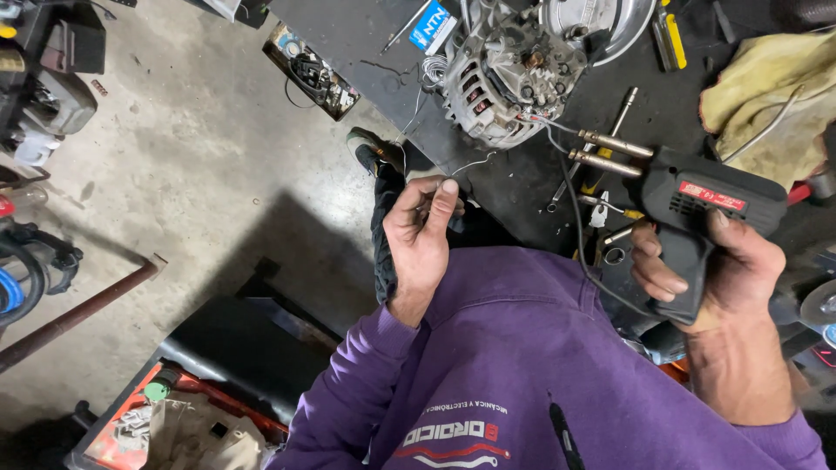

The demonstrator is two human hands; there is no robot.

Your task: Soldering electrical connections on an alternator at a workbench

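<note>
Left hand raised, fingers pinched — right hand curled in pistol grip, wrist bent.

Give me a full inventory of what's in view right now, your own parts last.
alternator: one, silver-grey, on the dark bench, top centre
soldering gun: one, black with red label, twin metal tips toward the alternator, in the right hand
thin wire: one, silvery, running from the left hand toward the alternator
yellow rag: one, bench top right
metal dish: one, shiny, behind the alternator
small box: one, blue and white, bench top
long bar: one, rusty brown, on the floor, left
purple sweatshirt: one, bottom centre
left hand: pinching the thin wire
right hand: grip closed on the soldering gun handle
</note>
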